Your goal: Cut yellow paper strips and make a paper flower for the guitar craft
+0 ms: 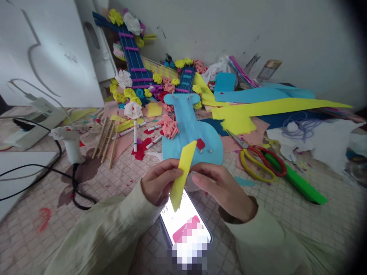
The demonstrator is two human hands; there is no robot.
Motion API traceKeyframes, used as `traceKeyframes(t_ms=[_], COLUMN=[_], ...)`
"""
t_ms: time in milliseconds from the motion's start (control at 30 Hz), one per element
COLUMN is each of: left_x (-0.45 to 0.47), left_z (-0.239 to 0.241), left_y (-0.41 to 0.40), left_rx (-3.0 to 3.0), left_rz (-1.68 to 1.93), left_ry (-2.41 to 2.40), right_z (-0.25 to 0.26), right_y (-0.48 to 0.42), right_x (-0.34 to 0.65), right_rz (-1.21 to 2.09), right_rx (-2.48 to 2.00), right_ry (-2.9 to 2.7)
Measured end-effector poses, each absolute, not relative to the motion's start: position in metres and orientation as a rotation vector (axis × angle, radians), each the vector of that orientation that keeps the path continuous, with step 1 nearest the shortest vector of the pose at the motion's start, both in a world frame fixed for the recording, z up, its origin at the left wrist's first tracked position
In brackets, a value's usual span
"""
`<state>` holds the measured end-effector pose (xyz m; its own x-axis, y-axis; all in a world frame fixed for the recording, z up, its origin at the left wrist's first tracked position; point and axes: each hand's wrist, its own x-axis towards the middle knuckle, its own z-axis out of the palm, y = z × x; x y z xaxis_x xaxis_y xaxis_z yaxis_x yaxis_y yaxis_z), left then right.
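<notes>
Paper strip [183, 173] over phone [186, 221], guitar [195, 130] behind

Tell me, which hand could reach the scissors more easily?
Probably the right hand. The scissors lie on that side, just beyond it, while the left hand is farther away. Both hands pinch the yellow paper strip, so the left could hold it alone.

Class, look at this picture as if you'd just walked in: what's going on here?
A person pinches a yellow paper strip between the left hand and right hand, above a phone lying on the tiled surface. Just beyond lies a light blue paper guitar. Scissors lie to its right, a glue gun and wooden sticks to its left.
</notes>
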<state>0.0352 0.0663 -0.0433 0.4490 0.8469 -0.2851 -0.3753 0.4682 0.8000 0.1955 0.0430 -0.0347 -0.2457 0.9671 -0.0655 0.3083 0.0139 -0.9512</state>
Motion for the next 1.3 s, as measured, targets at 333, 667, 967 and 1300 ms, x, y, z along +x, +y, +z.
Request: traceKeyframes(t_ms=[333,667,967,1300], left_x=[0.0355,0.0346,0.0341,0.0351], left_z=[-0.039,-0.0465,-0.0459,-0.0454], left_y=[0.0646,0.0682,0.0666,0.0643], left_rx=[0.698,0.66,0.619,0.626], left_rz=[0.812,0.769,0.755,0.709], left_ry=[0.67,0.559,0.614,0.654], right_z=[-0.037,-0.0389,-0.0408,-0.0392], right_y=[0.0441,0.0435,0.044,0.0423], right_x=[0.1955,0.1949,0.1959,0.1941], right_rz=[1.288,1.266,1.263,1.218], right_rx=[-1.372,-1.38,-1.384,-1.326], right_ry=[-1.593,-1.594,-1.576,-1.566])
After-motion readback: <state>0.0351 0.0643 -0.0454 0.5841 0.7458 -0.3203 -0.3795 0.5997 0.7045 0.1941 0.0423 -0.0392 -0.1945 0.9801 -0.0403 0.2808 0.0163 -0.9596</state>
